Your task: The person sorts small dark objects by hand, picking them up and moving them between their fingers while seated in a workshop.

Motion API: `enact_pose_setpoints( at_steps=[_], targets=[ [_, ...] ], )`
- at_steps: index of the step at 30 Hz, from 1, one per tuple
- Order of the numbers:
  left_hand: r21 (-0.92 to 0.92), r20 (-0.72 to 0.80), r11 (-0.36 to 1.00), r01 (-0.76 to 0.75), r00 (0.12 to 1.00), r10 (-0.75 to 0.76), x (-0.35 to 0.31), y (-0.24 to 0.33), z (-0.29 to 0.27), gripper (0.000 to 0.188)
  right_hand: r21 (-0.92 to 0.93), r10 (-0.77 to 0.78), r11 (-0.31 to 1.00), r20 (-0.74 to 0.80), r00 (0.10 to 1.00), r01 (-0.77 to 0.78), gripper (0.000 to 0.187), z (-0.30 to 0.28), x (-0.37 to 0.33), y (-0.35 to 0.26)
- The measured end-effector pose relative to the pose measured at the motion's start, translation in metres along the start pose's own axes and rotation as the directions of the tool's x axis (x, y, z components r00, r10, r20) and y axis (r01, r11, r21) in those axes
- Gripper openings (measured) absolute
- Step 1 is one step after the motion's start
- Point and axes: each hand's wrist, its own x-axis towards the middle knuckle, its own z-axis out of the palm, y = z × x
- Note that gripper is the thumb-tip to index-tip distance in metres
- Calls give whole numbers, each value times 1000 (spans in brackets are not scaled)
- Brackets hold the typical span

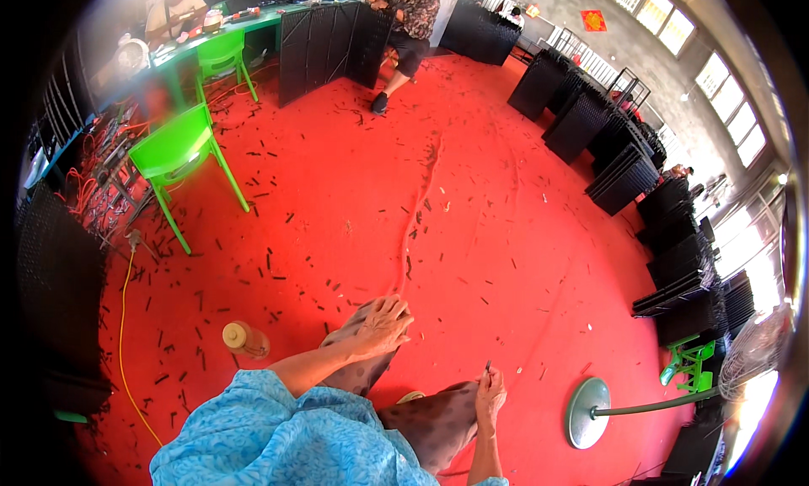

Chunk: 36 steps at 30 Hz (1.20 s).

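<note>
My left hand (381, 328) lies flat on my left knee, its fingers stretched out and nothing in it. Over my right thigh, my right hand (490, 395) is closed around a small dark stick-like piece (488, 365); only its tip shows above the fingers, so its exact kind cannot be made out. Patterned brown trousers (434, 423) cover both legs. Left of my legs, a bottle with a tan cap (238, 335) stands upright on the red floor covering (337, 233).
Short black strips litter the floor. Two green chairs (179, 149) stand left, near tangled orange cords. A yellow cable (124, 317) runs along the left. A standing fan's round base (587, 413) is at right. Black panel stacks (581, 120) line the far right; two people sit far off.
</note>
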Motion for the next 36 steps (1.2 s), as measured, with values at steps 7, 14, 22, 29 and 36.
enact_pose_setpoints(
  at_steps=[7, 14, 22, 29, 36],
  targets=[
    [6, -31, 1000, 12, 999, -12, -2, -4, 3, 36, -18, -32, 999, -8, 999, 32, 14, 4, 2, 0],
    [-22, -5, 1000, -1, 1000, 0, 1, -2, -1, 36, -82, -81, 993, -17, 997, 80, 15, 8, 5, 15],
    [2, -19, 1000, 18, 1000, -17, -1, -4, 4, 38, -13, -9, 1000, 13, 1000, 10, 16, 5, 4, -2],
    [-1, -11, 1000, 16, 1000, -16, 0, 0, 2, 37, -15, 5, 1000, 33, 999, -5, 12, 4, 3, -1],
    [-9, 6, 1000, 13, 1000, -13, 2, 0, 0, 36, -56, -4, 998, 33, 999, 5, 10, 5, 4, 1]
  ],
)
